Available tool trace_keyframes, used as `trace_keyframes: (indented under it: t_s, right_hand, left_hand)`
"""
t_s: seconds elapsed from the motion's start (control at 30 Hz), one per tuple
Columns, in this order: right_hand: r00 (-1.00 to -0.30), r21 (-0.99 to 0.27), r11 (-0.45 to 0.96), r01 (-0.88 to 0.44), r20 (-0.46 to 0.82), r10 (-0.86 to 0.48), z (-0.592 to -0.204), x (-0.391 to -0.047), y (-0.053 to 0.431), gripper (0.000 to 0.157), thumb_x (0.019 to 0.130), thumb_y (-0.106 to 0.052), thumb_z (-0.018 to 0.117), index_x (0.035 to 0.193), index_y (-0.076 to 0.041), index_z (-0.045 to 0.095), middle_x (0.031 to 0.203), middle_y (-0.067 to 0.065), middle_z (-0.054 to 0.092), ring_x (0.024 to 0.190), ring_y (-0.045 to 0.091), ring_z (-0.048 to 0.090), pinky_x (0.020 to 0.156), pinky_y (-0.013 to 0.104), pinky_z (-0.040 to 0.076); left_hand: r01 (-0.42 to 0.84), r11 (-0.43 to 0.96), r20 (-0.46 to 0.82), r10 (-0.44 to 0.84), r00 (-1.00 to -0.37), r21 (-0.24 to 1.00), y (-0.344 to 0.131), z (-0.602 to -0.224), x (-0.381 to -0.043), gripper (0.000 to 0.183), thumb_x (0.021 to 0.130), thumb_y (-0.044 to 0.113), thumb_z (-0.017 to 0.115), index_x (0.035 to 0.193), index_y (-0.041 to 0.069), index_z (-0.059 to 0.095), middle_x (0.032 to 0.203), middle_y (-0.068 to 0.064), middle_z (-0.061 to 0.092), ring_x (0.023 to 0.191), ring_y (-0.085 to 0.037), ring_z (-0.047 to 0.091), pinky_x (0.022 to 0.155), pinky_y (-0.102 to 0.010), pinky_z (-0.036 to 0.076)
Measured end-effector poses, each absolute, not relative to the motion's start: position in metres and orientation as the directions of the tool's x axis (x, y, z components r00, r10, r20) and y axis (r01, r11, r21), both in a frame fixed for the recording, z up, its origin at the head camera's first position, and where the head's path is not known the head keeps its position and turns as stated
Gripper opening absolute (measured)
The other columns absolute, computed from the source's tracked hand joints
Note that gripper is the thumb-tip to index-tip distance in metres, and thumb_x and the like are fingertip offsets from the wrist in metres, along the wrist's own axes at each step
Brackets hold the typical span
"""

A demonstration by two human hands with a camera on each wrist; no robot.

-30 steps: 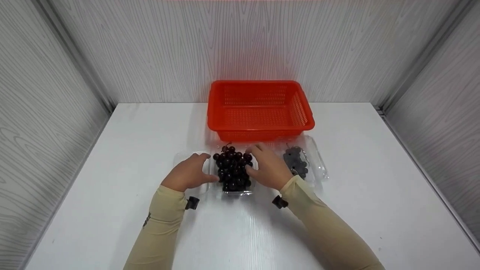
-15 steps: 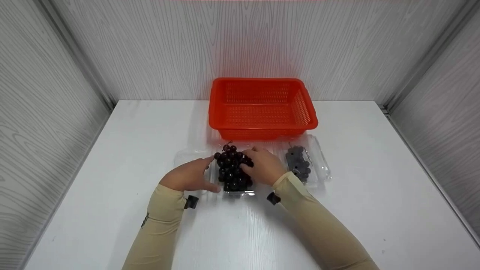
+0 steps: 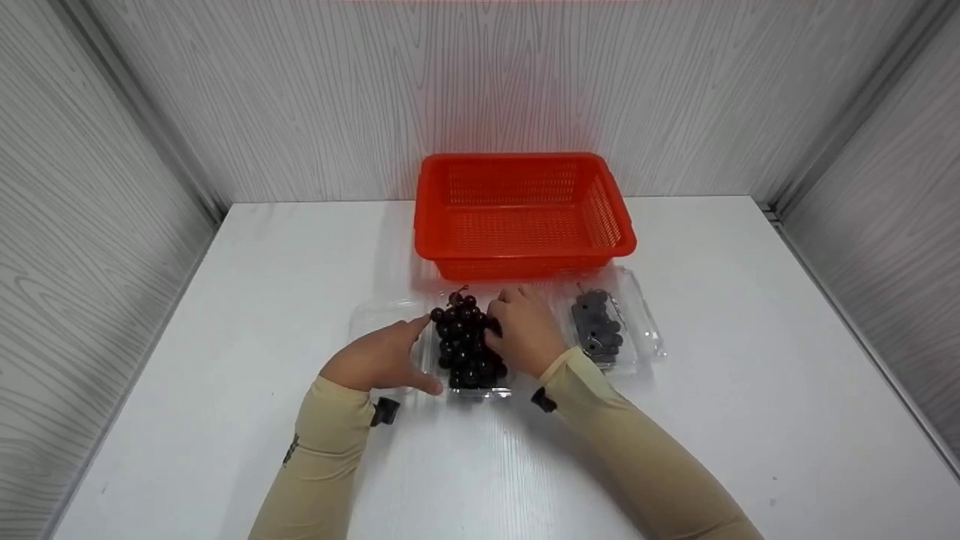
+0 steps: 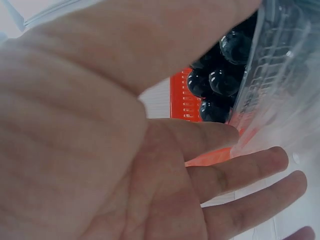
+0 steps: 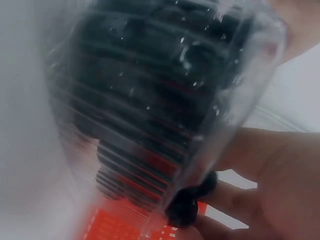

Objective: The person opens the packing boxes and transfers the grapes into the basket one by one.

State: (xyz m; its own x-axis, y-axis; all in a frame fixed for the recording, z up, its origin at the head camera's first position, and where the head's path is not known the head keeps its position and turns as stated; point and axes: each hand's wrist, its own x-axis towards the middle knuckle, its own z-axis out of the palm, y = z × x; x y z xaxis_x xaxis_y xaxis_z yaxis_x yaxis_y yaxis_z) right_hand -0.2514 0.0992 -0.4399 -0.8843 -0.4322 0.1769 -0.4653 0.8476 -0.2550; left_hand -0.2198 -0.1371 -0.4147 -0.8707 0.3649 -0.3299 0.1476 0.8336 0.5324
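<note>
Glossy rnd grapes, clr tub

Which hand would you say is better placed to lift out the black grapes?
The right hand, I'd judge: it curls against the black grapes, while the left hand is open beside their box.

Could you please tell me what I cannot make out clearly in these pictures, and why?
Head: the right hand covers its own fingertips and some dark grapes, so its grip is unclear.
Head: clear plastic dulls the grey bunch's detail.
Left wrist: the top edge cuts off the left hand's thumb tip.
Right wrist: the box wall blurs the dark grapes; the bottom edge crops the basket.
</note>
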Motion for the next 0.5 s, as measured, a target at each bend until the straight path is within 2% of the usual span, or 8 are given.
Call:
trace_keyframes:
  t_s: [0.23, 0.5]
  right_hand:
    - [-0.879, -0.244, 0.845, -0.476, 0.121, -0.461, -0.4441, -0.2547, 0.1005, 0.033, 0.095, -0.023, 0.072, 0.122, -0.005, 0.074, 0.108, 0.011, 0.060, 0.102, 0.031, 0.050, 0.097, 0.047, 0.041]
    - [-0.884, -0.242, 0.856, -0.456, 0.010, -0.468, -0.4403, -0.2523, 0.0999, 0.045, 0.098, -0.043, 0.070, 0.111, -0.001, 0.075, 0.114, 0.014, 0.062, 0.106, 0.034, 0.054, 0.100, 0.049, 0.044]
  left_hand:
    - [0.131, 0.850, -0.342, 0.340, -0.876, 0.510, -0.1351, -0.4125, -0.2178, 0.113, 0.078, 0.040, 0.091, 0.166, 0.020, 0.023, 0.161, -0.018, 0.041, 0.149, -0.035, 0.038, 0.120, -0.054, 0.033]
    - [0.108, 0.867, -0.372, 0.317, -0.872, 0.486, -0.1331, -0.4113, -0.2159, 0.112, 0.078, 0.039, 0.091, 0.166, 0.018, 0.025, 0.164, -0.018, 0.037, 0.152, -0.036, 0.034, 0.122, -0.054, 0.029]
